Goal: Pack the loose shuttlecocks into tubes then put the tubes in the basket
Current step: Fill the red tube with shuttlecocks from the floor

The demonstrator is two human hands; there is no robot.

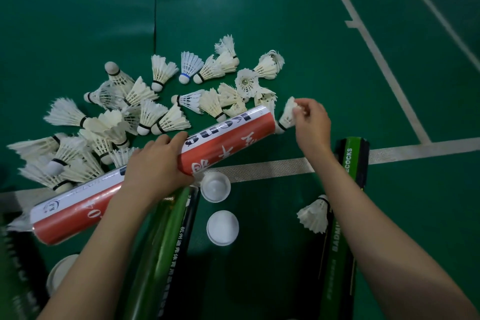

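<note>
A long red and white tube [228, 135] lies slanted above the green court floor, and my left hand [158, 163] grips it around its middle. At the tube's upper right mouth, my right hand [310, 122] pinches the feathers of a white shuttlecock [287, 115] whose cork points at the opening. Several loose white shuttlecocks [145, 109] are scattered on the floor beyond the tube. One more shuttlecock [314, 214] lies by my right forearm. No basket is in view.
A green and black tube [345, 215] lies under my right arm, another green tube [166, 247] under my left. Two white caps [215, 187] [222, 227] sit between my arms, a third cap [59, 273] at lower left. White court lines [272, 167] cross the floor.
</note>
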